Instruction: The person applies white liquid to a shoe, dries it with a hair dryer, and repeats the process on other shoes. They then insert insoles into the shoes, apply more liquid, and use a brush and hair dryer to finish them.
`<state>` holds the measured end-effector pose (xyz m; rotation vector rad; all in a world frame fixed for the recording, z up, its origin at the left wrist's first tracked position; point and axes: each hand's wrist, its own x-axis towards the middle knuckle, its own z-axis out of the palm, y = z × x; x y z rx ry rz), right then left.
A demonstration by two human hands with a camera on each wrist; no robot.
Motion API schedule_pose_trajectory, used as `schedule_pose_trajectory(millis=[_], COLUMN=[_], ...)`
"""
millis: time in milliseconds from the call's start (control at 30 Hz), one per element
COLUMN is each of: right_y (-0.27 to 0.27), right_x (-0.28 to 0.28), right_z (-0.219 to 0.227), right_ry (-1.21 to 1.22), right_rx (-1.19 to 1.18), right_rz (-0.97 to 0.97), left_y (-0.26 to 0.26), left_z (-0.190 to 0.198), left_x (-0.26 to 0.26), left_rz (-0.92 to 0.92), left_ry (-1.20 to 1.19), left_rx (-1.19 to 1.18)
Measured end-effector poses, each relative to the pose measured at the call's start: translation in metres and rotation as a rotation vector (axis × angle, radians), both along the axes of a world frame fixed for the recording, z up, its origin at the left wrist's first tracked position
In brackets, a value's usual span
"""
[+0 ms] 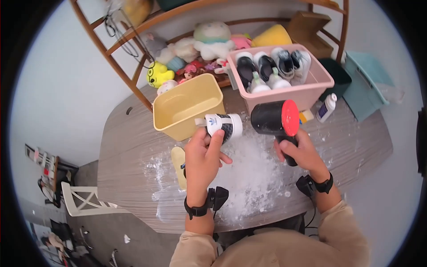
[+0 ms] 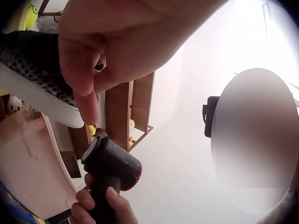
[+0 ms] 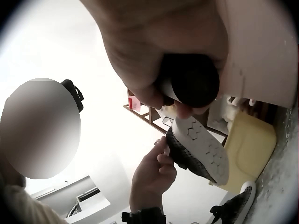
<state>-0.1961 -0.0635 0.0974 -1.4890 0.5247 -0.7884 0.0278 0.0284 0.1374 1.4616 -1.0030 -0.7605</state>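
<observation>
My left hand (image 1: 202, 155) grips a black mesh sneaker (image 1: 226, 127) with a white heel and a blue logo, held up over the table. Its white patterned sole shows in the right wrist view. In my right hand (image 1: 303, 151) is a black hair dryer (image 1: 269, 118) with a red round end, fingers wrapped about the handle. The dryer's other end faces the sneaker, with a gap between them. A second black shoe (image 3: 236, 205) lies on the table in the right wrist view. Behind my left wrist, a pale yellow sole (image 1: 178, 167) is partly hidden.
White residue (image 1: 253, 178) covers the middle of the wood-grain table (image 1: 124, 147). Behind the hands stand a yellow bin (image 1: 169, 124) and a pink bin (image 1: 327, 84) of several shoes. A white bottle (image 1: 327, 108) and a teal bin (image 1: 362, 93) are at right. Plush toys (image 1: 212, 40) fill the shelf.
</observation>
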Motion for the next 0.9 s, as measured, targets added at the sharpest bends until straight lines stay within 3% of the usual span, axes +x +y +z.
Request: schedule_pose_trajectory(millis=[200,300,367,400,433,533,600,733,900], right_y=[-0.018,-0.015,-0.017,-0.019,-0.014,-0.009,-0.012,-0.021,-0.020], right_x=[0.008,0.012,0.012,0.013,0.014,0.028,0.027,0.025,0.022], right_z=[0.024,0.019,0.013,0.010,0.010,0.005,0.003,-0.001,0.002], right_ry=[0.128,0.067,0.201,0.248,0.333,0.273,0.317,0.271,0.333], right_rx=[-0.042,-0.011,-0.180,-0.274,-0.224,-0.303,-0.321,-0.381,-0.466], right_rz=[0.201,0.174,0.154,0.139,0.062,0.054,0.073,0.149,0.166], left_y=[0.001,-0.002,-0.004,-0.004,-0.003,-0.001,0.001,0.009,0.015], left_z=[-0.015,-0.025,-0.033,-0.034,-0.032,-0.026,-0.022,-0.003,0.000], left_x=[0.007,0.016,0.020,0.020,0.019,0.017,0.014,0.007,0.002], left_rz=[0.084,0.153,0.184,0.199,0.206,0.194,0.188,0.106,0.040], left_ry=[-0.062,-0.177,-0.272,-0.236,-0.206,-0.137,-0.113,0.193,0.291], left_rx=[-0.076,-0.127,-0.158,-0.161,-0.162,-0.160,-0.192,-0.100,-0.182])
